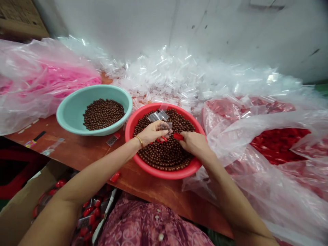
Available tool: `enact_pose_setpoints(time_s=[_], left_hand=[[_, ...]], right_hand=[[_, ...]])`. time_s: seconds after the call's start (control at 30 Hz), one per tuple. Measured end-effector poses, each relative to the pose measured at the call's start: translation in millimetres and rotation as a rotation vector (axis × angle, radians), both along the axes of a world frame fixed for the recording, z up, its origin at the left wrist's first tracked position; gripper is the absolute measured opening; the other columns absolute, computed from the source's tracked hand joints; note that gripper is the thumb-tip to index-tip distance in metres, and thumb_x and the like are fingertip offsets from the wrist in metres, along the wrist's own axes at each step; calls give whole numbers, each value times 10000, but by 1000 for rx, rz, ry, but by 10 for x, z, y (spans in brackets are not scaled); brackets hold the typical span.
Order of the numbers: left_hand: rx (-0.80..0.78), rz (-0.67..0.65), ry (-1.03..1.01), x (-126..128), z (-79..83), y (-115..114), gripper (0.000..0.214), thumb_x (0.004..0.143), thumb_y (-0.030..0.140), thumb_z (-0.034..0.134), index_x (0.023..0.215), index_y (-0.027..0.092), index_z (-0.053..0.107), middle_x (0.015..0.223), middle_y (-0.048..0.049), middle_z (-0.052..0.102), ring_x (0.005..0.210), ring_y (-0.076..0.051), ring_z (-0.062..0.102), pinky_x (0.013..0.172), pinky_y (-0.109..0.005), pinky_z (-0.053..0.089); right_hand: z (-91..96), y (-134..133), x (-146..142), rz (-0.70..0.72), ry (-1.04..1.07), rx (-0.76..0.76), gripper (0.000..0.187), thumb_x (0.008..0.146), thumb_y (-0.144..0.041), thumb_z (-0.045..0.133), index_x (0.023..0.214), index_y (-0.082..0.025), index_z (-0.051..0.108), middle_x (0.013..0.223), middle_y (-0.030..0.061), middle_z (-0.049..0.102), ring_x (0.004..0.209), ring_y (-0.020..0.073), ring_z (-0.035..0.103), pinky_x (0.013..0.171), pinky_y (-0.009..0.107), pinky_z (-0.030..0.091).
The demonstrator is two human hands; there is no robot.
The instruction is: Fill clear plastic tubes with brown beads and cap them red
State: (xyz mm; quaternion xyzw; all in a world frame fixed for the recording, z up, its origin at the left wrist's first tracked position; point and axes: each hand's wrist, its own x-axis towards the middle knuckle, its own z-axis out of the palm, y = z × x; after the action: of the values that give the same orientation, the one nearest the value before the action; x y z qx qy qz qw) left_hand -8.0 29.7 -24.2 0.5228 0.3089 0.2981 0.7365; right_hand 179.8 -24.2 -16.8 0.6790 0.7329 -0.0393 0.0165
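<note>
My left hand (153, 133), with a gold bangle at the wrist, is closed around a small clear plastic box (167, 126) above the red basin (133, 159). A bit of red shows under its fingers; I cannot make out what it is. Just to the right, my right hand (194, 143) pinches a red plastic cap (178, 136), held apart from the box. Beneath both hands, brown round beads (166, 159) fill much of the basin. More clear boxes (158, 116) rest on the beads at the back.
Left of the basin stands a turquoise basin (66, 119) with more brown beads. Clear boxes (164, 75) are heaped along the wall. Plastic bags hold pink pieces (69, 78) and red pieces (279, 145). Below the table edge, a carton (25, 205) contains red-capped boxes (88, 215).
</note>
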Motion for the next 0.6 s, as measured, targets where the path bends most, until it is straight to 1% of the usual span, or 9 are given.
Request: enact_pose_setpoints(time_s=[0.03,0.1,0.2,0.27,0.33,0.43,0.47,0.53,0.6], left_hand=[[-13,18,-16,-5,-3,15,332,686,237,736,917,137,520,904,-53,669,692,-101,636,552,-187,481],[-48,46,-41,-17,6,41,310,689,187,723,913,136,515,883,-47,672,679,-102,642,544,-186,487],[-92,80,-55,-31,36,65,267,711,121,675,921,136,512,873,-43,672,669,-103,646,546,-192,498],[-98,93,-45,-32,46,66,244,721,93,644,924,133,515,870,-41,669,654,-96,643,541,-190,497],[-76,86,-32,-26,42,58,242,713,84,640,921,129,524,859,-35,662,639,-88,634,528,-181,486],[-20,13,-10,-12,27,34,263,690,94,663,919,125,537,819,-16,645,616,-77,615,515,-173,467],[-7,-20,-4,-9,24,26,266,686,98,666,919,125,539,808,-9,640,611,-73,611,516,-171,460],[11,-76,1,-6,22,11,265,685,98,663,919,124,540,800,-2,636,612,-67,605,529,-170,450],[24,-98,8,-7,22,2,274,684,94,657,929,126,539,809,-1,638,626,-66,604,549,-174,442]], right_hand=[[23,-26,-34,37,-112,-62,204,821,-225,468,878,-151,649,843,125,704,731,212,658,583,268,430],[37,-64,-108,124,-211,-166,242,836,-194,454,968,-134,648,934,155,702,787,232,675,606,285,453],[-9,-75,-180,258,-194,-296,261,834,-144,447,974,-125,666,950,159,705,822,238,681,643,298,475],[-48,-48,-166,280,-98,-312,261,811,-113,462,944,-137,685,934,133,715,836,226,679,677,288,478],[-58,2,-107,202,148,-222,247,813,-149,483,942,-154,693,890,89,723,814,209,676,697,280,481],[20,97,-23,19,685,64,229,810,-290,533,922,-173,694,823,41,713,747,185,656,693,289,492],[67,128,-16,-19,826,153,238,796,-337,552,902,-176,692,806,33,705,733,179,646,691,295,495],[170,182,-44,-43,995,266,246,770,-380,580,867,-180,686,788,26,690,733,173,630,699,306,493],[254,224,-109,-16,1040,289,241,757,-392,593,836,-183,683,765,19,676,737,172,619,704,306,486]])
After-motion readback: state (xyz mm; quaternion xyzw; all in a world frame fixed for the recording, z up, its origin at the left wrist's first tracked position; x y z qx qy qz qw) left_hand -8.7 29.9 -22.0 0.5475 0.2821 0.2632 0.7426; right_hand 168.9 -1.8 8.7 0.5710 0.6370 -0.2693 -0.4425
